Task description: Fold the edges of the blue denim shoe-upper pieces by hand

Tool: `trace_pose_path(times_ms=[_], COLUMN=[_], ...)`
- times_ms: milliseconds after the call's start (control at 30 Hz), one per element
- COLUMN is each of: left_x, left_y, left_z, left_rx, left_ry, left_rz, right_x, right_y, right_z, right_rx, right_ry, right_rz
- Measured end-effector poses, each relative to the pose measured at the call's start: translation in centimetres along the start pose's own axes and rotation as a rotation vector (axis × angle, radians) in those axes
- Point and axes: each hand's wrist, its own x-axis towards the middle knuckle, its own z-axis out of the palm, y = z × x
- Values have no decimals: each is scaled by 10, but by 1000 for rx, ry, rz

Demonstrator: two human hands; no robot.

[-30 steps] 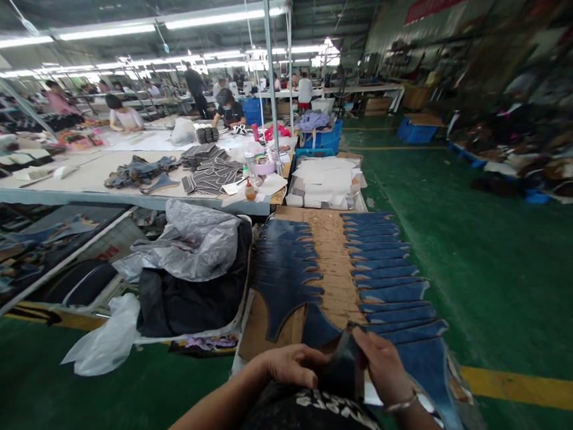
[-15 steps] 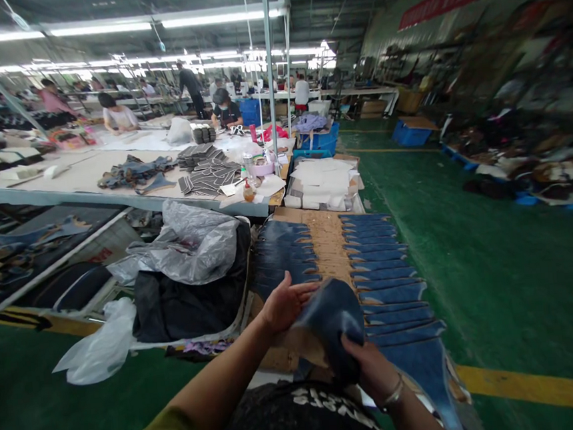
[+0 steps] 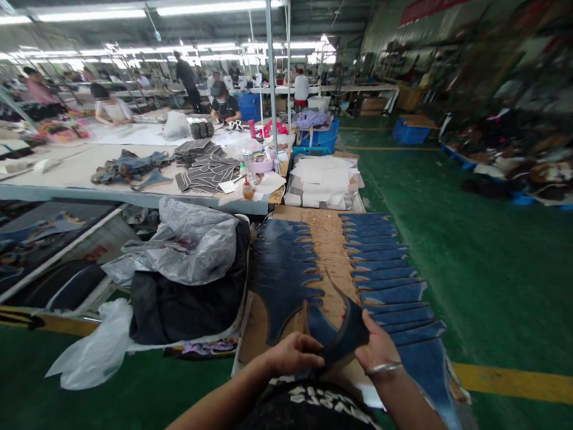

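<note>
The right hand grasps the right end of a blue piece. The left hand grasps the lower left edge of the same part; its fingertip contact is partly obscured. The blue piece is held bent above the near end of the board. Overlapping blue parts form a left row and a right row along the board, with bare surface between.
</note>
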Motion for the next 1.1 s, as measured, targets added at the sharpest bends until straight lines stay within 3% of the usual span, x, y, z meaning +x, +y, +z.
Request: trace_pose_path(times_ms=[100, 167, 300, 367, 433, 500, 600, 867, 1000, 1100], left_x=[-1, -3, -5, -5, -4, -4, -3, 0, 1, 2], left_y=[-3, -4, 1, 3, 2, 0, -2, -5, -8, -10], left_z=[-5, -4, 1, 2, 3, 5, 9, 22, 27, 31], left_rx=[-46, -97, -156, -150, -133, -83, 41, 190, 121, 48], left_ry=[45, 54, 113, 171, 197, 213, 248, 302, 358, 411], left_rz=[-5, 13, 92, 126, 130, 115, 97, 151, 119, 121], right_x=[0, -5, -20, -30, -40, -50, -59, -65, -61, -56], right_y=[-5, -8, -4, 0, 2, 1, -3, 1, 9, 17], right_z=[3, 3, -4, -6, -2, 6, 17, 13, 11, 8], right_rx=[31, -50, -569, -903, -1134, -1276, -1424, -1564, -1586, -1512], right_ry=[30, -47, -136, -166, -224, -295, -385, -438, -317, -214], right_rz=[46, 138, 333, 200, -64, -308, -508, -640, -614, -484])
